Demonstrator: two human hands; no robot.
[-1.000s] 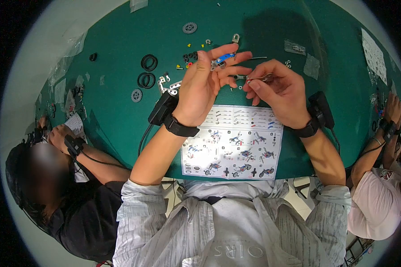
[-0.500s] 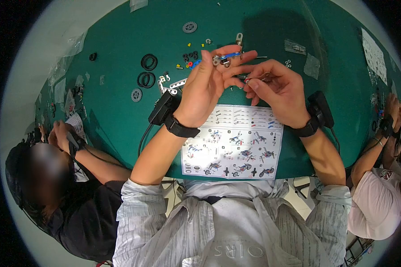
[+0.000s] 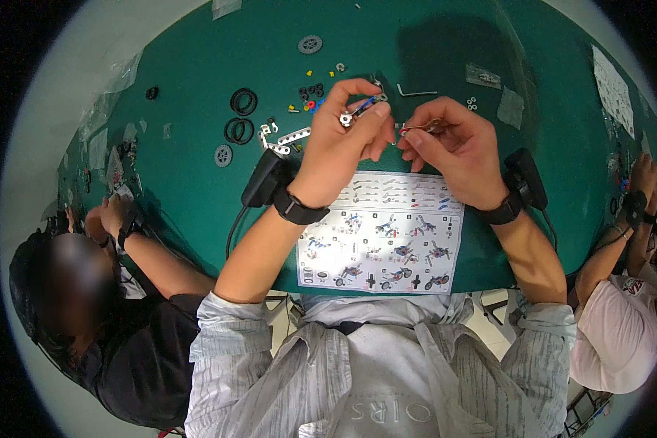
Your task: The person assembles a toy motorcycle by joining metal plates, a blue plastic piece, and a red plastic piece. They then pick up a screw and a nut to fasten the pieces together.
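My left hand (image 3: pixel 343 146) grips a small blue and metal assembly (image 3: pixel 363 108) between thumb and fingers, above the green table (image 3: pixel 197 66). Close to its right, my right hand (image 3: pixel 452 142) pinches a small piece with red and copper-coloured parts (image 3: pixel 423 127); its exact shape is partly hidden by the fingers. The two hands are near each other, with a narrow gap between the fingertips. Below them lies a printed instruction sheet (image 3: pixel 379 241) with numbered drawings. An L-shaped hex key (image 3: pixel 417 93) rests on the table just beyond my hands.
Black tyres (image 3: pixel 244 101), grey wheels (image 3: pixel 310 44), perforated metal strips (image 3: pixel 294 136) and small yellow parts (image 3: pixel 309 73) lie to the left. White nuts (image 3: pixel 472 104) and a plastic bag (image 3: pixel 483 76) are at the right. One person (image 3: pixel 131 343) sits left, another (image 3: pixel 617 328) right.
My left hand has turned and closed its fingers around the blue assembly, which now tilts differently. The hex key shows more fully. My right hand has barely moved.
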